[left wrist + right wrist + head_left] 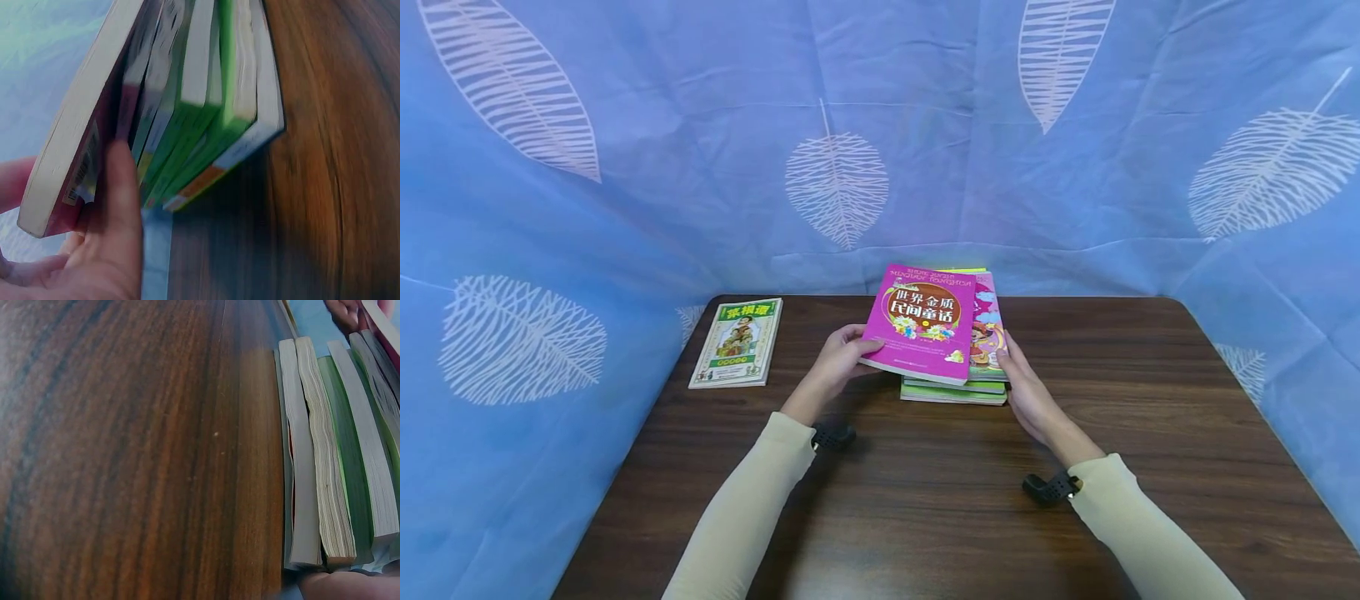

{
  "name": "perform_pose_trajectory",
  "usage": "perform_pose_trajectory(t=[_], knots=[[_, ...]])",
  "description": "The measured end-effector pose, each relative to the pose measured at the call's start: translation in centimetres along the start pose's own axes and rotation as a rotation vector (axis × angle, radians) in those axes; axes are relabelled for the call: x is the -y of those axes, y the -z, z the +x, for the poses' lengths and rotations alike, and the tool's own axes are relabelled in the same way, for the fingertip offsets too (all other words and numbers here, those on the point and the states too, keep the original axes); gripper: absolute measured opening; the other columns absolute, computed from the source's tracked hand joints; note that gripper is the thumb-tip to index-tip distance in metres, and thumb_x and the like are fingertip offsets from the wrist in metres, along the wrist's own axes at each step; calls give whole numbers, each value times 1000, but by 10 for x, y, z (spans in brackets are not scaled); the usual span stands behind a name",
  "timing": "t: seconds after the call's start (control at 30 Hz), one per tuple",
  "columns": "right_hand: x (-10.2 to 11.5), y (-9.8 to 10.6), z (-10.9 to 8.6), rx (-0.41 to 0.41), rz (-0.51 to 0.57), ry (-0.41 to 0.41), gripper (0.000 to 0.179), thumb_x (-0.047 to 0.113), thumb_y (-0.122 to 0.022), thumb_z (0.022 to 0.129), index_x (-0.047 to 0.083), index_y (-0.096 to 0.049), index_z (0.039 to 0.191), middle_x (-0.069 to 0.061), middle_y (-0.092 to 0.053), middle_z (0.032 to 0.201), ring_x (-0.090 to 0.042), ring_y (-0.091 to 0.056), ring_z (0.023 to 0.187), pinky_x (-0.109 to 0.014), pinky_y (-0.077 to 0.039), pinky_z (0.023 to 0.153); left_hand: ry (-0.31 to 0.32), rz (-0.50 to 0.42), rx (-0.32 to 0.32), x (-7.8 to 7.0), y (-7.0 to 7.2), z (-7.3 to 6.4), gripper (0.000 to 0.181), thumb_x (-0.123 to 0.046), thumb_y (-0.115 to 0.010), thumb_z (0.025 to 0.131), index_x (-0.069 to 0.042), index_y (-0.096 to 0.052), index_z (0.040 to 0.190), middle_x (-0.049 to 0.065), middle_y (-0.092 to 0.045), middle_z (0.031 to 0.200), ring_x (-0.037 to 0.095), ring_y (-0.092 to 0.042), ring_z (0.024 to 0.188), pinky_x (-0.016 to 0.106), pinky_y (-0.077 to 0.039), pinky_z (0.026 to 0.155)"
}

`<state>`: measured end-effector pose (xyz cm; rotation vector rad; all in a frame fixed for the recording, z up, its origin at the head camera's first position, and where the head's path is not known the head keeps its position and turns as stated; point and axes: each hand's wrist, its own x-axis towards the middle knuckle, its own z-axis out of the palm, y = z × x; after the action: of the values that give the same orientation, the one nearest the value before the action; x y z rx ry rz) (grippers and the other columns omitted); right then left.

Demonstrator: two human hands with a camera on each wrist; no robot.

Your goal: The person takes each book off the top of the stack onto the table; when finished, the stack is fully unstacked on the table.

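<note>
A magenta book (919, 325) with Chinese lettering is gripped at its lower left corner by my left hand (842, 358), thumb on the cover and fingers underneath. In the left wrist view, this book (78, 119) is tilted up from the books below, with a gap at the near side. It overlaps a stack of several books (953, 395), whose top one is a pink illustrated book (988, 329). My right hand (1028, 392) rests against the right side of the stack, thumb near the pink book's edge. Its other fingers are mostly hidden.
A green and white book (737, 343) lies flat at the table's far left. The dark wooden table (925, 500) ends just behind the stack, where a blue leaf-patterned cloth (925, 183) hangs.
</note>
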<state>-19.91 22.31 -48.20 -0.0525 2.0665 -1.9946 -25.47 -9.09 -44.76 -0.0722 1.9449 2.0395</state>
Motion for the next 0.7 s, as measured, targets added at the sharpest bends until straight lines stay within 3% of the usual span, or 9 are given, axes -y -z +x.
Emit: perform_pose_trajectory(t=[0.27,0.47,0.57,0.7], knots=[[0,-1,1,7,-20,6,69,51,-23,114,34,17,167,-7,11,179,-36,7,165,-65,-5,132,14,-100,-21,-1,31,-11,45,-9,-58,105,-1,-45,148,6,-69,107,12,-77,83,31,-67,78],[-2,-1,1,12,-22,6,70,52,-23,113,33,17,167,-8,10,179,-37,7,165,-67,-4,131,9,-168,-88,3,58,-18,45,-8,-52,108,1,-40,150,1,-69,101,10,-75,83,28,-66,74],[-2,-1,1,6,-24,2,70,53,-23,113,33,17,168,-12,3,178,-39,-2,164,-65,-10,132,10,-171,-133,6,72,-21,47,-9,-49,109,1,-37,153,-1,-69,101,8,-75,82,27,-66,74],[-1,-1,1,8,-24,-4,70,52,-23,114,33,16,168,-12,1,178,-38,-4,164,-64,-10,132,29,-167,-195,13,89,-25,49,-10,-49,109,-1,-36,155,-1,-68,103,7,-75,82,26,-66,75]])
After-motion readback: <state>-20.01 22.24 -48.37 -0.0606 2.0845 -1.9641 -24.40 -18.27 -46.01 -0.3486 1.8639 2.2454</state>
